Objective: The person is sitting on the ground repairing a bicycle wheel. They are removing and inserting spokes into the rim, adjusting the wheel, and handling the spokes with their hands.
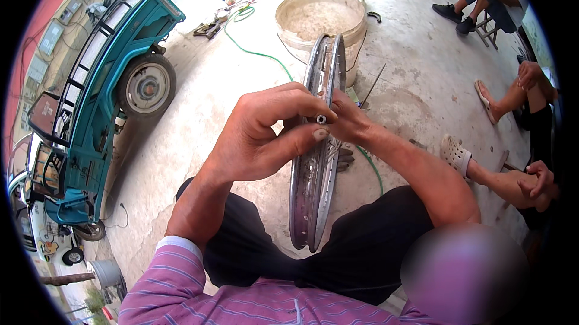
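Metal piece (321, 120) clamped in grip of left hand (250, 129), by rim (306, 198); right hand (351, 118) at rim's right, grip hidden, can't tell.

No legible text; marks on teal cargo vehicle's end panel (171, 7) too small to read.

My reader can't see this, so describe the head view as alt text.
A left hand pinches a small metal ring before an upright wheel rim, the right hand alongside; a bucket and teal cargo vehicle stand beyond.
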### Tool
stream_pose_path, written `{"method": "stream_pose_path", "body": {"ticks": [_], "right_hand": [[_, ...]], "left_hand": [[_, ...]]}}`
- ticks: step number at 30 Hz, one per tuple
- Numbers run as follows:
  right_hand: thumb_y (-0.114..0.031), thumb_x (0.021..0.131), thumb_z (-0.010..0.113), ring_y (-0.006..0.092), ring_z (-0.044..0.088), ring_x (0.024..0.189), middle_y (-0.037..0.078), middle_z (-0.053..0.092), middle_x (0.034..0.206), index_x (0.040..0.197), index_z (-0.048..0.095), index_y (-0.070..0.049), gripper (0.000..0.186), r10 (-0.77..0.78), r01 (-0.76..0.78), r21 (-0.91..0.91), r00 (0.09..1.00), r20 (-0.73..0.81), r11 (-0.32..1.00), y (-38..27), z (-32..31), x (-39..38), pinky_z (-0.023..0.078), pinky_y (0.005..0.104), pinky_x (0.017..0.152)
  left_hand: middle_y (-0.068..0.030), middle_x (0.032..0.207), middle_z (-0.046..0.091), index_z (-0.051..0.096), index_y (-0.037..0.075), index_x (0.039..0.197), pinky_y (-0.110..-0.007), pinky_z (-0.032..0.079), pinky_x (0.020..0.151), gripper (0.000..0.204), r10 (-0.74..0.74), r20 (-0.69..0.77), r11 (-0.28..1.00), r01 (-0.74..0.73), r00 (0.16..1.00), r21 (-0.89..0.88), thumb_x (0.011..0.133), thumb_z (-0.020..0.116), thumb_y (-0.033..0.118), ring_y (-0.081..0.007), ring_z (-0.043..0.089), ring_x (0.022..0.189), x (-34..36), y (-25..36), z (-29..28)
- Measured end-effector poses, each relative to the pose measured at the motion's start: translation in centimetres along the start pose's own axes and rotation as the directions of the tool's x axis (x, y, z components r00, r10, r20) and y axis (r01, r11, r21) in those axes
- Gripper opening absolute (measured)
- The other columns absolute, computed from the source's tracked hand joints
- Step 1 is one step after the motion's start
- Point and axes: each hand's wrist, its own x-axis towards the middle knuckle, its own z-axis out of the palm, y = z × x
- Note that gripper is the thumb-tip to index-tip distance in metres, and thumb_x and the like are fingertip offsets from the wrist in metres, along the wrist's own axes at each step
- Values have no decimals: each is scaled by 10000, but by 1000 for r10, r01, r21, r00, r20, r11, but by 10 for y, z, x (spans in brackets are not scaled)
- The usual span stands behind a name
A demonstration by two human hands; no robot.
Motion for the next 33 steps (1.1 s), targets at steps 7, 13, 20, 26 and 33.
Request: {"method": "stream_pose_path", "body": {"ticks": [7, 13, 20, 26, 33], "right_hand": [[-260, 961, 371, 164, 587, 583, 81, 581, 679, 840, 593, 16, 374, 1, 1, -57, 1000, 22, 998, 5, 2, 2, 469, 338, 577], [-275, 953, 390, 171, 593, 580, 80, 567, 635, 770, 566, 2, 375, 105, -101, -108, 994, 33, 989, 5, 3, 4, 465, 342, 582], [-346, 987, 362, 214, 595, 579, 106, 581, 588, 745, 583, -12, 469, 164, -160, -72, 984, 62, 985, 3, 3, 9, 463, 375, 599], [-467, 1028, 328, 286, 606, 641, 153, 558, 606, 702, 581, 3, 625, 156, -154, -192, 988, -2, 969, 21, 5, 10, 459, 435, 655], [-486, 1024, 340, 339, 629, 691, 199, 613, 667, 740, 624, 13, 640, 149, -151, -176, 989, -26, 973, 31, 13, 15, 462, 452, 688]], "left_hand": [[-55, 832, 643, 689, -5, 1026, -238, 460, 622, 160, -36, -65, 999, 38, 997, 35, 871, 657, -29, -85, 609, 701, -4, -4, 1], [-51, 813, 641, 684, 0, 1030, -225, 454, 596, 157, 26, -136, 992, -8, 990, 127, 874, 669, -16, -74, 603, 671, -2, -10, 4], [-56, 794, 643, 680, 10, 1026, -246, 475, 589, 182, 120, -235, 953, -45, 965, 300, 846, 695, 0, -108, 614, 658, 0, -15, 5], [-78, 795, 648, 676, 22, 1001, -275, 503, 591, 181, 127, -269, 906, -1, 955, 423, 823, 709, 14, -158, 638, 654, 2, -19, 5], [-74, 796, 676, 675, 15, 1006, -253, 502, 598, 165, 14, -341, 934, 110, 940, 341, 843, 695, 24, -102, 639, 663, 1, -21, -1]]}}
